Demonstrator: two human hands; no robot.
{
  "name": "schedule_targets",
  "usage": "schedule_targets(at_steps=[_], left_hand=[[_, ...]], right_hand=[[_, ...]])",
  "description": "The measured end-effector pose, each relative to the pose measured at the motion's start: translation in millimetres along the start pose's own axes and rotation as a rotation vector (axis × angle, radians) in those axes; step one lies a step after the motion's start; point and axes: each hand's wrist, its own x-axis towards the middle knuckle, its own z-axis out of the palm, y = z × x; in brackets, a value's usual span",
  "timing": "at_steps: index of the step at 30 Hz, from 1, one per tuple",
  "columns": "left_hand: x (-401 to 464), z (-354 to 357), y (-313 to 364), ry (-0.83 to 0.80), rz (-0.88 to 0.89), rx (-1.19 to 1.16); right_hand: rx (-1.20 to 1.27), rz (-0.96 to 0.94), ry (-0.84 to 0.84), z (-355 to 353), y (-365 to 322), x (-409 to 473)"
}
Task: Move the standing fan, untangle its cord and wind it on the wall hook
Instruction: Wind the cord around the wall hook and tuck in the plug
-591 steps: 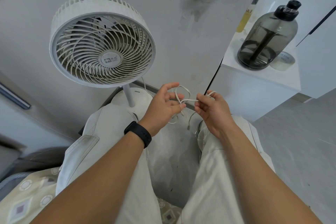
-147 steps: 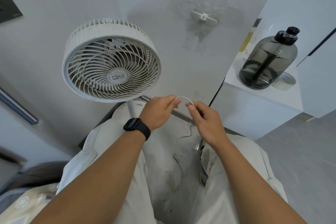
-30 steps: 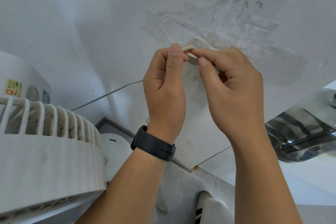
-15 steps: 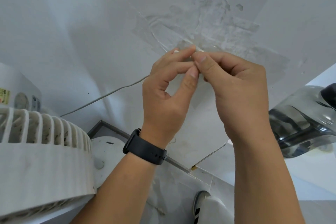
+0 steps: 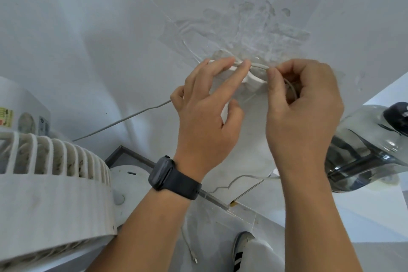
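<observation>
1. Right hand: thumb and forefinger pinch the cord just right of the hook; the other fingers curl round a slack loop of it.
2. Left hand: fingers mostly straight, forefinger tip pressing the cord against the top of the hook; it grips nothing that we can see.
3. The cord crosses the top of the hook in a shallow arc, long axis running left to right between the two grips. Another stretch runs down-left from behind the left hand towards the fan. Its free end lies on the floor below, plug pointing towards us.
4. Hook: white, fixed to the scuffed wall, touching both hands. We cannot tell how many turns are already on it.
5. Judgement: winding is under way. The next turn depends on the right hand, which holds the slack, carrying it down and under the hook while the left forefinger pins the turn.
6. Risk: the arc may slip off if the finger lifts early.
7. A dark bottle stands on the worktop at right.
</observation>
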Motion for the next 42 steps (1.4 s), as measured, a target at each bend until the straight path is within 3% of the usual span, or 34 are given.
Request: schedule_targets(at_steps=[4, 7, 11, 16, 21, 27, 32, 42], left_hand=[[-1, 1, -2, -0.044, 0.002, 0.071], [-1, 4, -2, -0.061, 0.009, 0.070], [-1, 5, -2, -0.065, 0.006, 0.005], [1, 4, -7, 0.023, -0.023, -0.238], [-1, 0, -5, 0.090, -0.082, -0.420], [1, 1, -6, 0.460, -0.240, -0.444], [-2, 3, 0, 0.167, -0.445, -0.517], [-7, 1, -1, -0.025, -0.506, -0.435]], right_hand=[[-0.001, -0.011, 0.168, 14, 19, -19], [-0.009, 0.038, 0.204, 29, 32, -39], [0.133, 0.150, 0.093, 47, 20, -54], [0.369, 0.338, -0.085, 47, -2, -45], [0.455, 0.498, -0.258, 31, -4, -31], [0.678, 0.607, -0.443, 27, -14, -23], [0.869, 0.621, -0.493, 27, -16, -21], [0.687, 0.554, -0.476, 20, -17, -19]])
